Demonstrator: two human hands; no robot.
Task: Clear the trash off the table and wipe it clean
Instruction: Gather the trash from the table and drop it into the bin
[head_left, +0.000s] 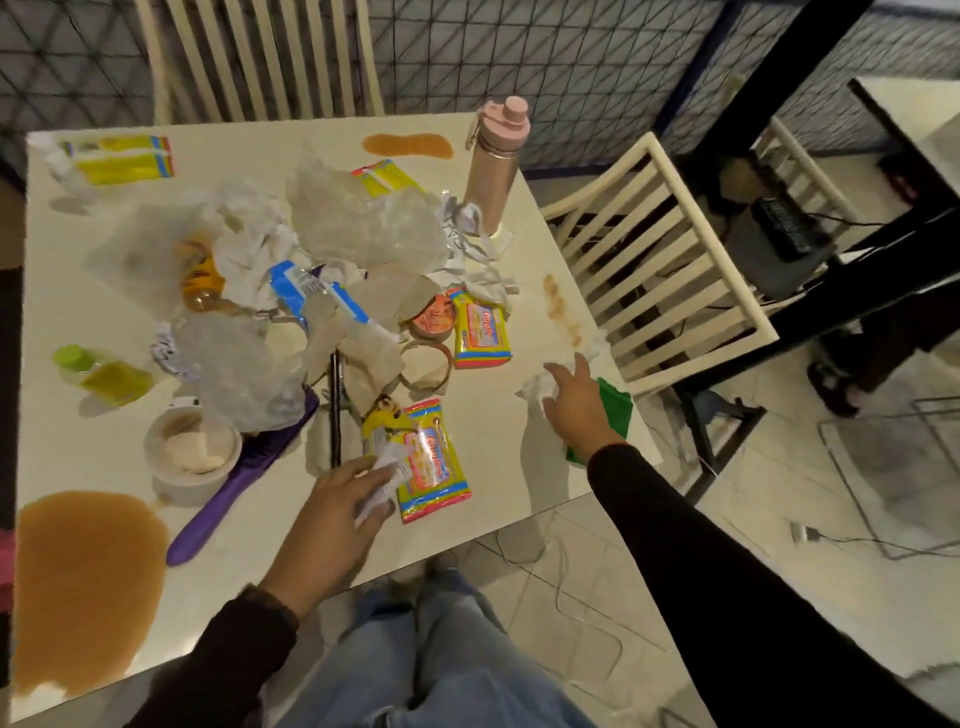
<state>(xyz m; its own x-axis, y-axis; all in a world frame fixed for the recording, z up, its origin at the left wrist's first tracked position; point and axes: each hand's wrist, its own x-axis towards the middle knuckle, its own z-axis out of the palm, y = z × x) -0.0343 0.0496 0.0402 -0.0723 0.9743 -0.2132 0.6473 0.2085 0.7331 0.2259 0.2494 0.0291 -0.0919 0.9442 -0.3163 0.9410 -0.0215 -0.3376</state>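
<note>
A white table (509, 467) is heaped with trash: crumpled clear plastic bags (363, 218), white paper scraps (249, 234), yellow snack wrappers (431, 462) and a blue wrapper (317, 296). My left hand (332, 525) pinches a small crumpled white paper (382, 480) beside the nearest yellow wrapper. My right hand (579, 402) reaches over a crumpled white tissue (535, 387) near the right edge, fingers spread, lying above a green cloth (615, 408). Whether it touches the tissue I cannot tell.
Brown spills lie at the front left (88, 582), the far side (408, 144) and the right (561, 312). A pink bottle (493, 166), a purple brush (239, 483), a white cup (192, 452) and a green-capped bottle (104, 371) stand among the trash. A slatted chair (660, 260) is right.
</note>
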